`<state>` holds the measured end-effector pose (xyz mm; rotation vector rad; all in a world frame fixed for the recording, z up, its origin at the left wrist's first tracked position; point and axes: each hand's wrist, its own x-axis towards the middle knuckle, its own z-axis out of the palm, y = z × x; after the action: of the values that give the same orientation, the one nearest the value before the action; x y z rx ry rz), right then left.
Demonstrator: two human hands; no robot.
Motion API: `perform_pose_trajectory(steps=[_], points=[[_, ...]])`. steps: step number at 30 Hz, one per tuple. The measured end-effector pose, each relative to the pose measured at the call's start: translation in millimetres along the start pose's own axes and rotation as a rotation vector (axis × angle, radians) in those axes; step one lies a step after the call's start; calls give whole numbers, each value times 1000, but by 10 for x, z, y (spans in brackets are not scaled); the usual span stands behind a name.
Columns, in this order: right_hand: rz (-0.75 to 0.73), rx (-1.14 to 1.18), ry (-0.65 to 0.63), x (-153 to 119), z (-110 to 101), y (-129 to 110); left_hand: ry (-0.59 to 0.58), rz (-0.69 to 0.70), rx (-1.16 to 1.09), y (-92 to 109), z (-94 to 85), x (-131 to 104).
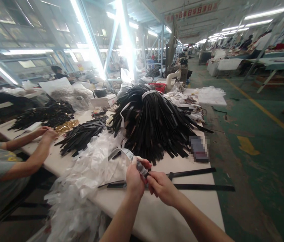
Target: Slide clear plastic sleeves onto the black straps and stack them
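Note:
My left hand [135, 178] is closed around a dark piece in clear plastic film [141, 167], with a pale end of the film trailing up to the left. The fingertips of my right hand [163, 187] pinch the lower end of this piece. My fingers hide much of it, so its kind is unclear. Below and beside my hands, a black strap [204, 187] and another black strap with a loop [194, 173] lie across the table, their ends past its right edge. Just beyond stands a big tied bundle of black straps [154, 124].
A heap of clear plastic wrappers [81, 188] spills over the table's near edge. A phone-like pixelated object [199, 149] lies at the right edge. At left, a co-worker's hands [47, 132] are by gold-coloured small parts [66, 126] and black straps [84, 132].

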<state>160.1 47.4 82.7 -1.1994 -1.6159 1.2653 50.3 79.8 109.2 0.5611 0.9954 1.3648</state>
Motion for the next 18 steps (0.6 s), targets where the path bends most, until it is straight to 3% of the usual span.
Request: perform_pose_trajectory(steps=[6, 9, 11, 14, 18], points=[[-86, -5, 92, -3, -56, -71, 27, -25, 129, -184, 26, -159], [-24, 33, 19, -14, -96, -45, -18, -83, 94, -153, 45, -145], [18, 22, -7, -19, -113, -30, -15, -17, 58, -99, 75, -108], [-38, -48, 75, -10, -135, -49, 15, 80, 86, -111, 114, -113], [-66, -70, 137, -2, -163, -78, -70, 10, 116, -172, 92, -101]])
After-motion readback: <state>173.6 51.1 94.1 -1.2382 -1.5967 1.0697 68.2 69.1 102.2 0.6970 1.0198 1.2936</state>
